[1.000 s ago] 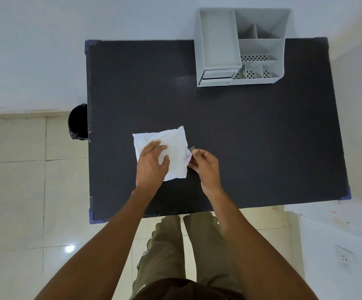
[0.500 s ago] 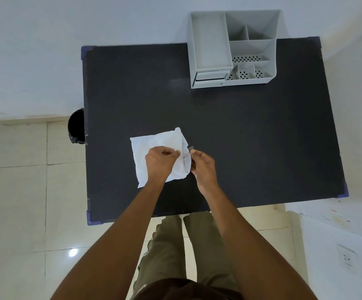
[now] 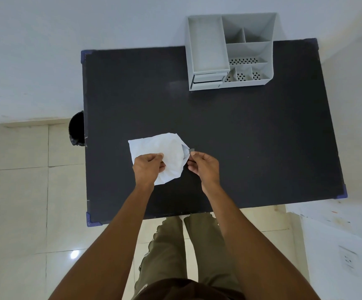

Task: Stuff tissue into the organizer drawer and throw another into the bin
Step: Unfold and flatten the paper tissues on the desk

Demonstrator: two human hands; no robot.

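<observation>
A white tissue (image 3: 164, 152) lies crumpling on the black table (image 3: 240, 137), near its front middle. My left hand (image 3: 148, 167) is closed on the tissue's near edge, bunching it upward. My right hand (image 3: 203, 166) pinches the tissue's right corner between thumb and fingers. Whether one sheet or two are held there I cannot tell. A grey desk organizer (image 3: 229, 50) stands at the table's far edge, its small drawer (image 3: 207, 80) at the front left looking slightly pulled out. A black bin (image 3: 76, 128) sits on the floor beside the table's left edge.
The table stands against a white wall at the back. Pale tiled floor lies to the left and in front. A white surface with a wall socket (image 3: 347, 259) is at the lower right. My legs in olive trousers (image 3: 175, 245) stand at the table's front edge.
My left hand went from lying flat on the tissue to a fist gripping it, and the sheet has bunched and lifted at the right. My right hand stayed pinching the corner.
</observation>
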